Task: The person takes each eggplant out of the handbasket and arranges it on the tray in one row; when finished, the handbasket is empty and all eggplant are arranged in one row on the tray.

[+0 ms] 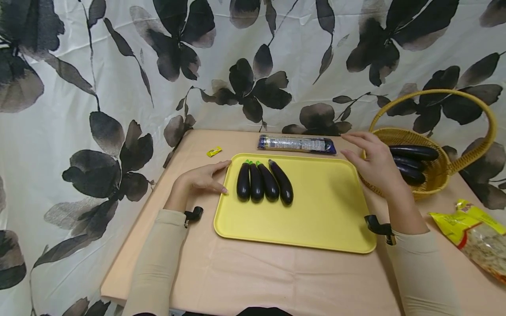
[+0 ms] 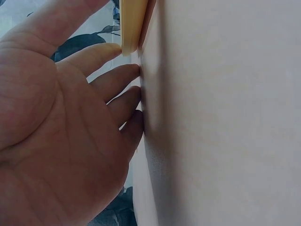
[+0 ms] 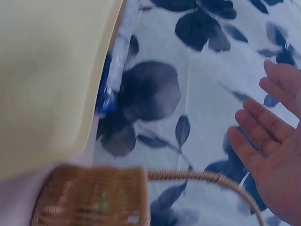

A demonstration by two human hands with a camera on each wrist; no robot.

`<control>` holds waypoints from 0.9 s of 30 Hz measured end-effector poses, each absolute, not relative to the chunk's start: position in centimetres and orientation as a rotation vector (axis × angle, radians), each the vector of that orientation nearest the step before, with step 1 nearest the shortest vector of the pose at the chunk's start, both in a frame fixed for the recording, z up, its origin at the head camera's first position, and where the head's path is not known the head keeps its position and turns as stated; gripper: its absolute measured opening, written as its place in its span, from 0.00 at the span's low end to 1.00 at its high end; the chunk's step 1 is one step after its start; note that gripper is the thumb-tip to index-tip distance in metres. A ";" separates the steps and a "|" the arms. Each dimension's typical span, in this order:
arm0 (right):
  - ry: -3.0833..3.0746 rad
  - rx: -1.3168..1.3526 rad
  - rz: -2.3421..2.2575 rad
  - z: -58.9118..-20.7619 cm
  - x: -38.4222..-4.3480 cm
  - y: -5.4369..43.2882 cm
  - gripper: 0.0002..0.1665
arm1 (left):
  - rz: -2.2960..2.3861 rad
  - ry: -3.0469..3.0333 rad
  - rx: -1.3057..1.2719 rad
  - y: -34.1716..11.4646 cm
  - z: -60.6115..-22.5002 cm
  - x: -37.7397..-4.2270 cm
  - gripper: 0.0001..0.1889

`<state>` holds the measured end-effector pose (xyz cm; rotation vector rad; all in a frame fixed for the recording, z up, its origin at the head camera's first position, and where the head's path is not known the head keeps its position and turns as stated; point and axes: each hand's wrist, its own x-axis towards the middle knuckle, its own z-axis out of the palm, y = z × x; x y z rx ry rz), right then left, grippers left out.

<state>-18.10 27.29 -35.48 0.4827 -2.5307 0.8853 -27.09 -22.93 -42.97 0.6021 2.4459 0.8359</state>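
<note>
Side by side on the left part of a yellow tray (image 1: 324,206) lie several dark eggplants (image 1: 257,182), their stem ends toward the back. My left hand (image 1: 201,177) is at the tray's left edge, thumb on the rim and fingers extended; the left wrist view shows the fingertips right at the table and the tray's edge. Above the tray's back right corner my right hand (image 1: 373,160) hangs with fingers spread, holding nothing. Just right of it stands a wicker basket (image 1: 435,184) with a tall handle, holding more eggplants (image 1: 413,152).
Behind the tray lies a long blue-and-clear packet (image 1: 296,144). A small yellow wrapper (image 1: 214,151) sits at the back left. At the right edge is a yellow-and-clear bag (image 1: 474,237). A flowered curtain (image 1: 245,52) hangs along the table's back and left.
</note>
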 end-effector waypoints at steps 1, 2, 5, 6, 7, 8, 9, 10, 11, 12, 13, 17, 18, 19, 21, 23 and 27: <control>-2.528 0.465 0.867 -35.5 -18.1 27.7 0.26 | 0.842 2.442 0.602 -22.9 -42.9 -27.0 0.63; -2.532 0.445 0.847 -35.5 -18.1 28.1 0.26 | 0.847 2.440 0.602 -22.9 -42.9 -27.0 0.63; -2.548 0.376 0.830 -35.6 -18.1 29.3 0.26 | 0.858 2.434 0.598 -22.9 -42.8 -26.9 0.63; -2.555 0.352 0.833 -35.7 -18.1 29.8 0.26 | 0.861 2.431 0.595 -22.9 -42.8 -26.9 0.63; -2.566 0.328 0.837 -35.7 -18.1 30.2 0.26 | 0.863 2.429 0.592 -22.9 -42.9 -26.9 0.63; -2.577 0.304 0.841 -35.8 -18.1 30.7 0.26 | 0.864 2.428 0.587 -22.9 -42.9 -26.9 0.63; -2.587 0.281 0.851 -35.9 -18.1 31.2 0.27 | 0.862 2.428 0.584 -22.9 -42.9 -26.9 0.63; -2.600 0.256 0.860 -36.0 -18.1 31.7 0.27 | 0.859 2.430 0.582 -22.9 -42.9 -26.9 0.63; -2.609 0.234 0.873 -36.1 -18.1 32.2 0.28 | 0.855 2.430 0.582 -22.9 -42.9 -26.9 0.63; -2.618 0.214 0.883 -36.1 -18.2 32.6 0.28 | 0.854 2.430 0.583 -22.9 -42.9 -26.9 0.63; -2.628 0.189 0.892 -36.2 -18.2 33.1 0.29 | 0.852 2.431 0.585 -22.9 -42.9 -26.9 0.63; -2.659 0.114 0.916 -36.7 -18.1 34.8 0.30 | 0.847 2.435 0.596 -22.9 -42.8 -26.9 0.63; -2.666 0.098 0.921 -36.8 -18.1 35.1 0.30 | 0.845 2.438 0.599 -22.9 -42.8 -26.9 0.63; -2.671 0.084 0.927 -36.9 -18.1 35.5 0.30 | 0.841 2.441 0.601 -22.9 -42.8 -26.9 0.63; -2.681 0.057 0.933 -37.2 -18.2 36.1 0.31 | 0.839 2.444 0.603 -22.9 -42.8 -27.0 0.62; -2.691 0.034 0.935 -37.4 -18.2 36.6 0.31 | 0.842 2.444 0.599 -22.9 -42.8 -27.0 0.62; -2.721 -0.012 0.941 -37.8 -18.4 37.5 0.32 | 0.846 2.443 0.591 -22.9 -42.9 -27.0 0.62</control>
